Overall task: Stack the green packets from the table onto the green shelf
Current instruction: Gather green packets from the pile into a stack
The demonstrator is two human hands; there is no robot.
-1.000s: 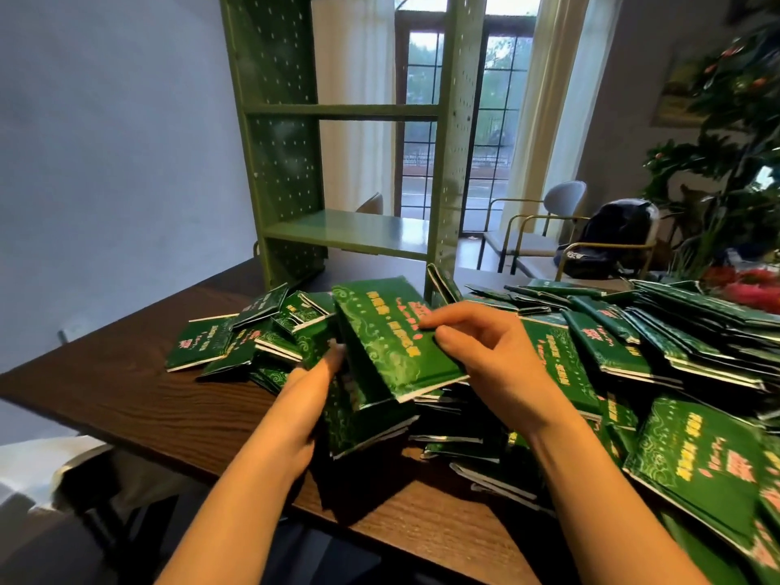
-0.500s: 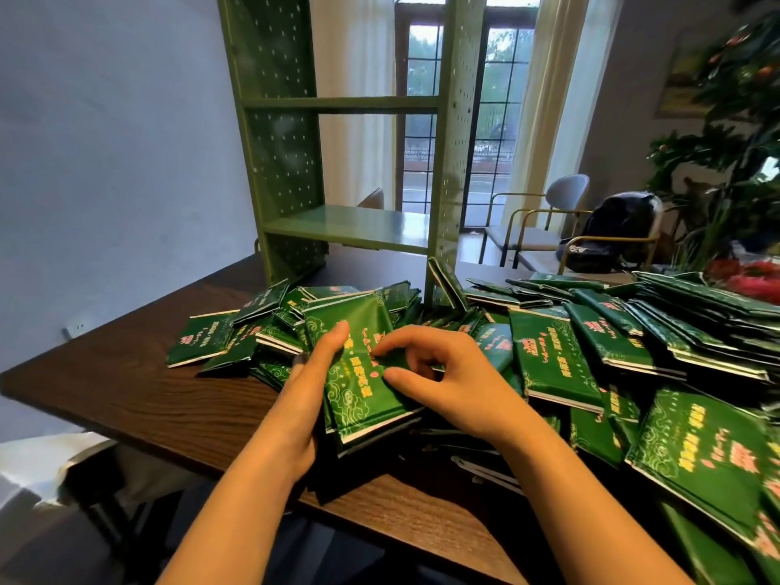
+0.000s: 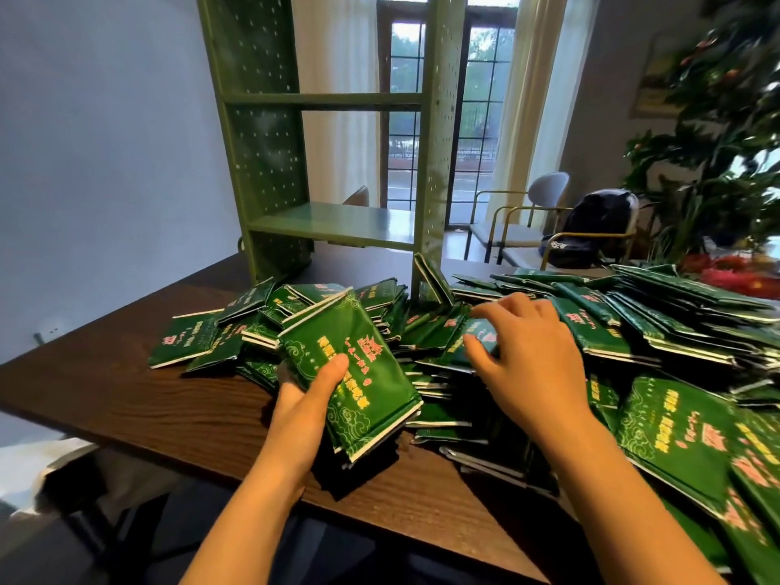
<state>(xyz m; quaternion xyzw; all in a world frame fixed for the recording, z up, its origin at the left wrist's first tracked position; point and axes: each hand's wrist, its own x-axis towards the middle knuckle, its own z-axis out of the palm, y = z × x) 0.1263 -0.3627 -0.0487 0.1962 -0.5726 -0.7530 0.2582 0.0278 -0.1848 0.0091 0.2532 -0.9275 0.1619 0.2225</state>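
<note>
On the table [image 3: 126,394], glossy green packets [image 3: 185,339] bear pink lettering.

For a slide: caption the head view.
Left hand grips a bundle of green packets; right hand reaches into the pile before the green shelf.

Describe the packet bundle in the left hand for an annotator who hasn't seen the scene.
Find the tall green shelf on the dark wooden table; a heap of green packets sprawls in front of it. At the heap's near left edge, the left hand grips a squared-up bundle. Unlike its scattered neighbours, it is an aligned stack with a thumb across its top face.
</note>
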